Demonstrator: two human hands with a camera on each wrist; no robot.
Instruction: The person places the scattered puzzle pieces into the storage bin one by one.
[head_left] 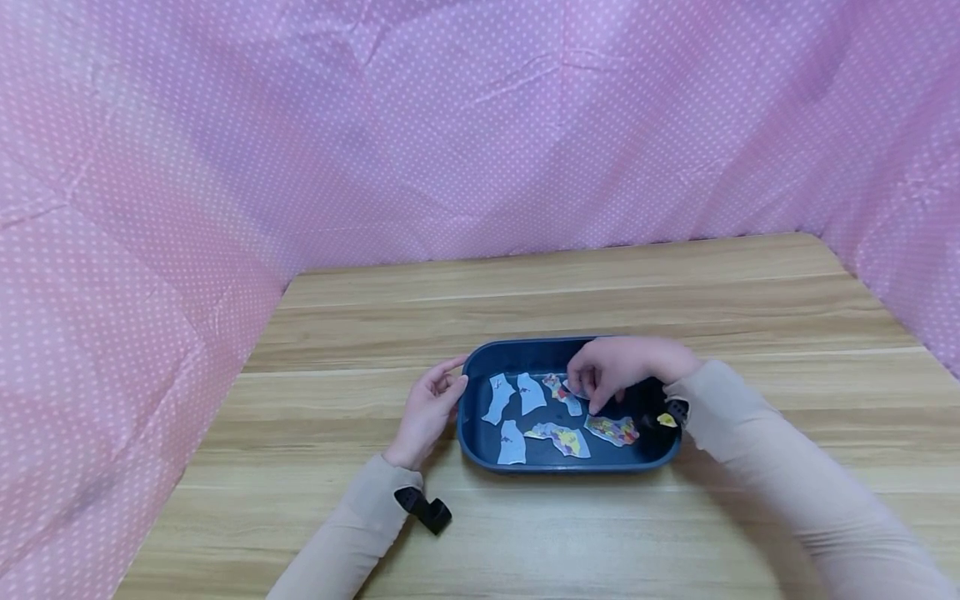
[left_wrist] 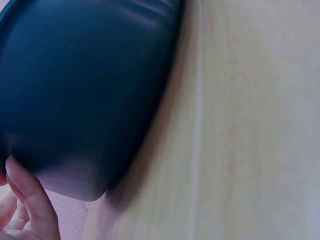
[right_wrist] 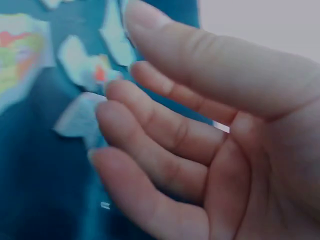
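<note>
A dark blue rectangular tray [head_left: 570,468] with rounded corners holds several irregular picture pieces. Pale blue ones, such as this piece [head_left: 512,443], lie on its left side, and colourful pieces [head_left: 612,429] lie toward the middle and right. My left hand [head_left: 427,417] holds the tray's left end, its thumb [left_wrist: 31,192] against the outer wall. Inside the tray, my right hand [head_left: 628,367] reaches down with bent fingers. In the right wrist view its thumb and fingers stand apart, the fingertips touching or just over a pale piece [right_wrist: 80,117]; contact is hard to tell.
The tray stands on a wood-grain table [head_left: 360,333]. Pink polka-dot cloth [head_left: 480,125] hangs behind and at both sides. A small yellow piece [head_left: 667,420] lies at the tray's right end near the right wrist's black strap.
</note>
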